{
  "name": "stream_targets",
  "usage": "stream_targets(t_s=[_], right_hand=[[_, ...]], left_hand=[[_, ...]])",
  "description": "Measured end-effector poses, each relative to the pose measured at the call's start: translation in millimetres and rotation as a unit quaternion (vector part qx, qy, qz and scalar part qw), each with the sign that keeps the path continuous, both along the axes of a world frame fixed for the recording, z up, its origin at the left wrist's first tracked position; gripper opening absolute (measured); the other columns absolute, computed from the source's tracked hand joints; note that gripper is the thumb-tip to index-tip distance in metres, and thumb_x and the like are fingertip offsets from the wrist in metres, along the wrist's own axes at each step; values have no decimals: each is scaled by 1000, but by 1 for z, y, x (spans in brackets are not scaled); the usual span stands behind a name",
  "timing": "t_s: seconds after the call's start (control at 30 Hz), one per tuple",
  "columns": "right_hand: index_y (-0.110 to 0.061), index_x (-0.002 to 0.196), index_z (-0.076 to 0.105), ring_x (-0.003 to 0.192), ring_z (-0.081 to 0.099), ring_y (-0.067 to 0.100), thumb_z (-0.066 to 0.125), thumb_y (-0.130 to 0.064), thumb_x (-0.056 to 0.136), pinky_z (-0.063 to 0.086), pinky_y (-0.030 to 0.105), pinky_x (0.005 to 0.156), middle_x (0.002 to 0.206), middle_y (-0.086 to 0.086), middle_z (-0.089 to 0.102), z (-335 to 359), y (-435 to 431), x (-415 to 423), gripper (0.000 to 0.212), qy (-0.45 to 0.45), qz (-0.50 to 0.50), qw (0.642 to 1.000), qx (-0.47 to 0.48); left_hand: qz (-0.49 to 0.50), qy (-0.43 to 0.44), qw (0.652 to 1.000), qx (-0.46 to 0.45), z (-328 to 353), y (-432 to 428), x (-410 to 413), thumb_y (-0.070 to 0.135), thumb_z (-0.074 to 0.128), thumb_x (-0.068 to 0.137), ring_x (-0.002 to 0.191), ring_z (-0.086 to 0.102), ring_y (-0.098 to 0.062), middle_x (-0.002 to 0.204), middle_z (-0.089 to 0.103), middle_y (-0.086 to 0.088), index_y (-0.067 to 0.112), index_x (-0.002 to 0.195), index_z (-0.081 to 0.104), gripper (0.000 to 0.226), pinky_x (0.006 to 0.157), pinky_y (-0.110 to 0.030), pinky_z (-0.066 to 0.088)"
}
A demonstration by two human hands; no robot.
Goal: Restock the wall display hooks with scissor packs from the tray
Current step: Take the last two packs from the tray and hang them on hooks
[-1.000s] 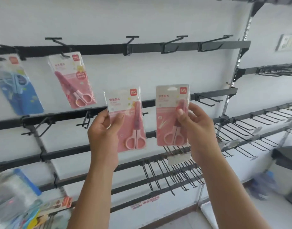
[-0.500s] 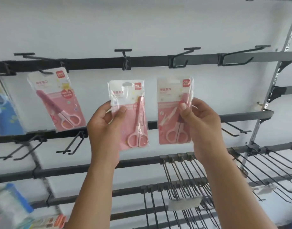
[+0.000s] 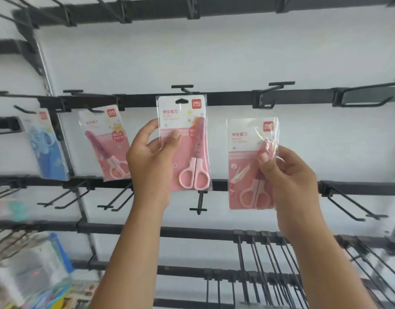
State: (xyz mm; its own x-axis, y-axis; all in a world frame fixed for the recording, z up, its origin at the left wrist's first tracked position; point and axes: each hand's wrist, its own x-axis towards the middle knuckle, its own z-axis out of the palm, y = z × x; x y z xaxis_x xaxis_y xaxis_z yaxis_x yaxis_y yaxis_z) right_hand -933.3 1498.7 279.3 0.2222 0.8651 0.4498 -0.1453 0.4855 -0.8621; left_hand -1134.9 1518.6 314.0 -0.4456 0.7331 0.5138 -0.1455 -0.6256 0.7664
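Two pink scissor packs held upright, blades up, loops down: left hand (image 3: 150, 160) pinching one pack (image 3: 184, 143) with its hang hole just under a wall hook (image 3: 182, 87), right hand (image 3: 288, 175) pinching the other (image 3: 247, 166) lower right; clear blister, red logo; white wall, black rails (image 3: 303, 98).

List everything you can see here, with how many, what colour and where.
Pink scissor packs in clear plastic: three; one in the left hand at the middle hook, one in the right hand lower, one hanging at left.
Blue scissor pack: one, hanging far left.
Black metal display hooks: many, along the rails, most bare.
Black horizontal rails: several, across the white wall.
Blurred packaged goods: bottom left, unclear.
Left hand: grip on the middle pack.
Right hand: grip on the right pack.
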Motion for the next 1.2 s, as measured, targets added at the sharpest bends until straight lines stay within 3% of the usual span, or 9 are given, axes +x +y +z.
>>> stream_targets(t_s=[0.07, 0.2, 0.37, 0.57, 0.67, 0.77, 0.93, 1.1, 1.2], right_hand=[[-20, 115, 70, 84, 78, 29, 65, -25, 95, 64, 52, 61, 94, 7, 80, -1, 3, 0, 21, 1, -1, 1000, 1], [-23, 111, 71, 85, 78, 29, 64, -26, 96, 65, 49, 64, 93, 5, 80, -1, 8, 3, 17, 6, -5, 1000, 3], [-27, 104, 71, 84, 78, 27, 65, -25, 95, 63, 43, 58, 90, 3, 81, 1, 9, 9, 11, 18, -14, 1000, 7], [-20, 110, 71, 76, 78, 20, 65, -22, 96, 60, 40, 48, 88, 2, 80, 16, 5, 21, 15, 50, -46, 997, 28], [-17, 111, 71, 72, 77, 16, 65, -20, 97, 56, 31, 47, 86, 1, 80, 23, 8, 26, 15, 55, -59, 996, 40], [-15, 111, 71, 70, 76, 14, 65, -19, 97, 59, 33, 55, 85, 1, 79, 31, 13, 27, 16, 40, -57, 997, 43], [-17, 111, 72, 73, 74, 16, 66, -22, 97, 65, 43, 66, 80, -2, 78, 38, 19, 25, 16, 19, -71, 997, 40], [-19, 110, 70, 67, 76, 11, 65, -26, 97, 62, 33, 58, 77, -3, 79, 33, 19, 23, 16, 5, -74, 997, 19], [-21, 108, 70, 72, 78, 16, 67, -32, 95, 65, 45, 64, 87, 6, 79, 33, 16, 23, 18, -19, -102, 994, 16]], left_hand=[[3, -2, 1000, -5, -1, 2, -1, 13, 74, 87, 93, 75, -11, 90, 80, 9, 34, 108, 65, 31, 59, -18, 54], [-5, 5, 1000, -11, -4, 6, 2, 14, 74, 87, 96, 75, -11, 95, 80, 7, 24, 119, 68, 34, 63, -18, 56], [3, 30, 999, 10, -2, 12, 3, 11, 72, 88, 90, 74, -9, 87, 80, 13, 37, 97, 70, 28, 66, -21, 57], [13, 59, 998, 2, -13, 28, 11, 11, 61, 95, 77, 70, -5, 85, 78, 13, 41, 84, 74, 34, 70, -25, 55], [17, 59, 998, -2, -16, 36, 16, 13, 56, 98, 75, 66, -6, 84, 75, 11, 37, 89, 74, 32, 68, -25, 52], [9, 46, 999, -2, -17, 41, 16, 13, 56, 99, 75, 69, -2, 88, 76, 11, 34, 93, 72, 27, 63, -16, 52], [-3, 38, 999, -12, -19, 47, 14, 16, 59, 98, 85, 72, -3, 92, 78, 14, 37, 95, 71, 25, 65, -15, 53], [-6, 29, 999, -14, -21, 48, 12, 17, 58, 99, 87, 73, -2, 96, 78, 14, 36, 97, 71, 23, 67, -16, 54], [0, 32, 999, -15, -21, 46, 12, 18, 58, 99, 84, 72, -2, 95, 78, 14, 37, 97, 71, 23, 66, -17, 54]])
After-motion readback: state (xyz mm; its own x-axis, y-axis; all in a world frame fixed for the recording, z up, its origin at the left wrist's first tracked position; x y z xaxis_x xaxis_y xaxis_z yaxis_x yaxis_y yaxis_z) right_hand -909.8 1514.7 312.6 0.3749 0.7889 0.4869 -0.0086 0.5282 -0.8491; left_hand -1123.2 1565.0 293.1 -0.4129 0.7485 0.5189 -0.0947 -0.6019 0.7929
